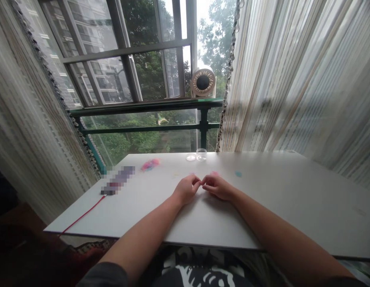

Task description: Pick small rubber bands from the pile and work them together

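Note:
My left hand (pixel 187 189) and my right hand (pixel 219 187) rest over the white table (pixel 137 207), fingertips meeting in a pinch. Whatever lies between the fingers is too small to make out. Just behind my right hand is a small pink patch of something (pixel 214 173), partly hidden by the fingers. A little teal pile (pixel 238 174) lies to the right of it. Further back stand a clear round tub (pixel 201 155) and, beside it, a flat clear round piece like a lid (pixel 190 158). Off to the left is a loose pink and multicoloured heap (pixel 150 164).
A pixelated dark object (pixel 118 180) lies at the table's left, with a red cable (pixel 83 216) running over the edge. Behind the table are a green railing (pixel 143 129), a window and a white fan (pixel 203 82). Striped curtains (pixel 277 79) hang on both sides.

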`<state>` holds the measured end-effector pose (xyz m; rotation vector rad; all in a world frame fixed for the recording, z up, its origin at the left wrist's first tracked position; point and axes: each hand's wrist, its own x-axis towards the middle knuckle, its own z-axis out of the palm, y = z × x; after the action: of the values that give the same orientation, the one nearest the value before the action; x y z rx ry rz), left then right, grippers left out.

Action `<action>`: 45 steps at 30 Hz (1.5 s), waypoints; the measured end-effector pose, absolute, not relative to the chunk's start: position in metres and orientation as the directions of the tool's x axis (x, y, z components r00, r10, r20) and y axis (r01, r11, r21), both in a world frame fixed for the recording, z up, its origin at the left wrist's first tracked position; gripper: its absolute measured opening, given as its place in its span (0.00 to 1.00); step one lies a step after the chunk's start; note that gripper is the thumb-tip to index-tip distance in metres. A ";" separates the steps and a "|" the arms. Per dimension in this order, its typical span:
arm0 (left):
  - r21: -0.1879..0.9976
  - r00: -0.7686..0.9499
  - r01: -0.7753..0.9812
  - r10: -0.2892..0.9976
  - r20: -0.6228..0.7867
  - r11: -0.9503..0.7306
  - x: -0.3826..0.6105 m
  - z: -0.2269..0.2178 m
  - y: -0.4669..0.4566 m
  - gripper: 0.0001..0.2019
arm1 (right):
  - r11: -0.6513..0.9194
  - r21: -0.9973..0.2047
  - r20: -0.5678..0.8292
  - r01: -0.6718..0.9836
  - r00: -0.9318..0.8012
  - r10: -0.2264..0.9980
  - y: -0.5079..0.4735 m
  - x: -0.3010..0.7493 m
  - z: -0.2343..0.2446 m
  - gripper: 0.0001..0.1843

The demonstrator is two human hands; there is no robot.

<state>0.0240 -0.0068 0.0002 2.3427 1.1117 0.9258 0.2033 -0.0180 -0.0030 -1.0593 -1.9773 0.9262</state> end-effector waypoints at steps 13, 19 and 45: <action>0.626 0.474 0.515 0.803 0.362 -0.586 0.022 -0.004 -0.006 0.11 | 0.389 -0.823 0.222 0.413 -0.397 0.890 -0.018 0.203 -0.003 0.07; 0.638 0.475 0.517 0.811 0.341 -0.571 0.021 -0.003 -0.008 0.11 | 0.454 -0.770 0.273 0.449 -0.412 0.869 -0.018 0.204 -0.002 0.08; 0.635 0.500 0.521 0.807 0.315 -0.571 0.019 -0.001 -0.008 0.10 | 0.378 -0.794 0.198 0.476 -0.385 0.902 -0.024 0.200 0.002 0.06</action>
<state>0.0189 -0.0082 -0.0013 2.2842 1.0921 0.8281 0.2005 -0.0237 0.0015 -1.1824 -2.0055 0.8628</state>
